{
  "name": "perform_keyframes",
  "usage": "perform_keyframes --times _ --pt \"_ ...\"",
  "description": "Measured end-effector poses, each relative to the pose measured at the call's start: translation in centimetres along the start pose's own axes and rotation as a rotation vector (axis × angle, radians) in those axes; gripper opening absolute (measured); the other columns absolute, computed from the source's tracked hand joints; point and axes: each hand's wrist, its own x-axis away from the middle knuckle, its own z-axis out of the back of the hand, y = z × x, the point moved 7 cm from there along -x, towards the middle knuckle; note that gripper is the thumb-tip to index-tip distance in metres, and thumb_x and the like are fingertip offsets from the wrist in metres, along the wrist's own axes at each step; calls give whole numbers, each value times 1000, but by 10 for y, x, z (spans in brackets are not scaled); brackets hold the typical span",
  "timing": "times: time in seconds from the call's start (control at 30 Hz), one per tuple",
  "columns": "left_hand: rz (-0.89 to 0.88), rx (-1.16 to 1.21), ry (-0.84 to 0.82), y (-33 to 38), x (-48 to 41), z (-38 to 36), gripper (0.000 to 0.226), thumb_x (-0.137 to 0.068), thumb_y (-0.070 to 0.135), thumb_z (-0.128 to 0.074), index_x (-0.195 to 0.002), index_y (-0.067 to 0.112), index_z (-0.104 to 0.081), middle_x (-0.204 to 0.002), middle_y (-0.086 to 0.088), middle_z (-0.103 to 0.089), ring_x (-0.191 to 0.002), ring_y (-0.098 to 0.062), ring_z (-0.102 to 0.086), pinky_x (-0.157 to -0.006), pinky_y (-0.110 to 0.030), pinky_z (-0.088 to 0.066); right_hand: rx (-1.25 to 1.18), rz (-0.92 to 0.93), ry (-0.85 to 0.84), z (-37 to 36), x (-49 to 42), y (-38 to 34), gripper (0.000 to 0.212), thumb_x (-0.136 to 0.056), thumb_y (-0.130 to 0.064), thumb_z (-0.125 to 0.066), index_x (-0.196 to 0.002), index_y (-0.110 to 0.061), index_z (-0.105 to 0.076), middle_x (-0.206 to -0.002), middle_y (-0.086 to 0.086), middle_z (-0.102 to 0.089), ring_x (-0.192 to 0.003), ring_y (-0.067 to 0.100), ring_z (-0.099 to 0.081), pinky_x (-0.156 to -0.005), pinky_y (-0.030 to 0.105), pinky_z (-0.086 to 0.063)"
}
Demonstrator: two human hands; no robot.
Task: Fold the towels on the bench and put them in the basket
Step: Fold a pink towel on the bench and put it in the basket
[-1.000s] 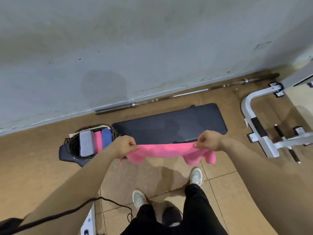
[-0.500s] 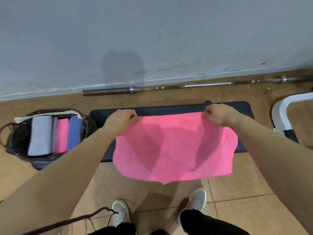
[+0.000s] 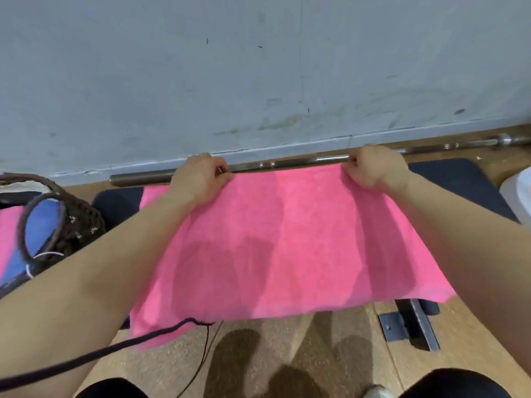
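A pink towel [image 3: 287,239] lies spread across the dark bench [image 3: 459,182], covering most of it. My left hand [image 3: 201,176] pinches the towel's far left corner and my right hand [image 3: 376,168] pinches its far right corner, both at the bench's far edge. The towel's near edge hangs over the bench's front. At the left stands a dark woven basket [image 3: 83,225] holding a folded blue towel [image 3: 37,234] and a folded pink towel [image 3: 8,237].
A steel barbell [image 3: 273,163] lies on the floor along the grey wall behind the bench. The bench's metal foot [image 3: 411,326] sticks out at the lower right. A white frame part [image 3: 517,196] sits at the right edge. A black cable [image 3: 115,351] crosses my left forearm.
The towel, held up in the air before, now lies spread flat over the bench. Both hands moved forward to the bench's far edge, and my head came closer and lower.
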Motion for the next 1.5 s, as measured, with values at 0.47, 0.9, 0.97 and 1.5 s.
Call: perform_keyframes --times 0.47,0.9,0.97,1.5 --pt "143 31 179 -18 196 -3 50 -93 26 -55 -141 12 -50 -149 -8 -44 -135 -30 -42 -111 -44 -39 -156 235 98 -31 164 -149 54 -93 -45 -48 -144 -26 -47 -146 2 -47 -131 30 -44 -108 44 -34" --pt "268 -272 -95 -47 214 -7 71 -94 59 -28 -157 29 -12 -167 0 -2 -152 -32 -1 -122 -52 -6 -54 379 -25 -81 210 -208 65 -99 -63 -11 -157 -39 6 -165 -7 17 -153 18 15 -123 48 4" --pt "285 -304 -71 -38 213 -5 69 -94 53 -32 -153 20 -22 -164 -8 -15 -151 -32 -9 -121 -51 -10 -46 391 -16 -81 210 -210 65 -99 -62 -11 -158 -38 5 -166 -6 15 -153 18 14 -123 48 4" --pt "-218 63 90 192 90 -18 43 -94 30 -54 -135 17 -54 -138 -6 -57 -128 -27 -51 -106 -38 -41 -667 -63 257 6 189 1 35 -93 -29 -57 -124 -17 -66 -129 7 -62 -122 26 -55 -105 41 -43"
